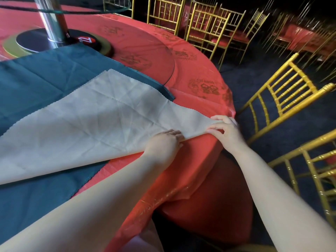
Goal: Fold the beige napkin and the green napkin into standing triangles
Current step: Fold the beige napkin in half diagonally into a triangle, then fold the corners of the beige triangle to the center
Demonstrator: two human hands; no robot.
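The beige napkin (87, 122) lies spread flat as a large triangle, its point reaching to the table's right edge. Beneath it lies the green napkin (36, 77), flat and unfolded, showing behind and in front of the beige one. My right hand (226, 130) pinches the beige napkin's right tip near the table edge. My left hand (164, 142) rests on the napkin's near edge just left of that, fingers flat and pressing the cloth down.
The round table wears a red printed cloth (196, 73) that hangs over the near edge. A metal post on a black and gold base (52, 39) stands at the back left under a glass turntable. Gold chairs (283, 99) stand close on the right.
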